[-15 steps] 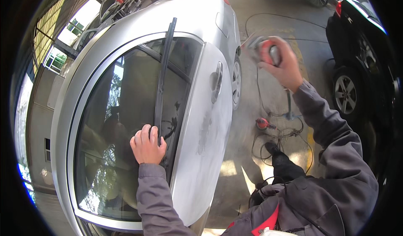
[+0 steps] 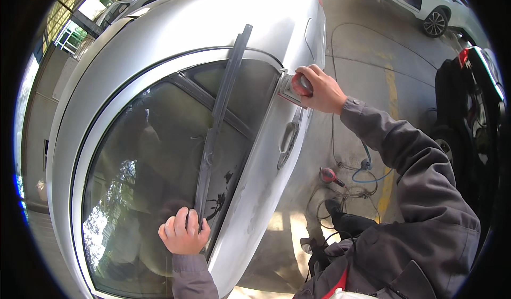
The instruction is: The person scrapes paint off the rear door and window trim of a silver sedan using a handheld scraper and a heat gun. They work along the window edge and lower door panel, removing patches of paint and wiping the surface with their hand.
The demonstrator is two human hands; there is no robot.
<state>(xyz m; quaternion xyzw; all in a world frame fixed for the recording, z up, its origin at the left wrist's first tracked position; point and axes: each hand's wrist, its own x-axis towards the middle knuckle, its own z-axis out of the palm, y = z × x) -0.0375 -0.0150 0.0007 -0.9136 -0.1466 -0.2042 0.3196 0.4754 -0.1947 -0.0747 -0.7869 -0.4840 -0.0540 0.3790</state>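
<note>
My right hand [image 2: 326, 90] is wrapped round a red and grey sander [image 2: 303, 85]. Its flat pad rests on the silver car door [image 2: 250, 192] at the rear upper corner, just above the door handle [image 2: 289, 142]. Lower left, my left hand [image 2: 183, 234] has its fingers curled at the lower end of a long black trim strip [image 2: 215, 123], which passes between thumb and fingers. The strip slants up across the side window [image 2: 143, 182], its far end reaching past the window frame. Dull grey patches mark the door skin below the glass.
On the floor right of the car lies a red power tool [image 2: 329, 175] among coiled cables [image 2: 354, 192] and a blue hose [image 2: 372, 181]. My shoe [image 2: 334, 208] stands beside the coils. A black car [image 2: 468, 118] stands at right, a white car [image 2: 420, 1] at the far right.
My right hand has brought the sander from the air beside the car down and left onto the door's upper corner. My left hand stays at the strip; the view has shifted.
</note>
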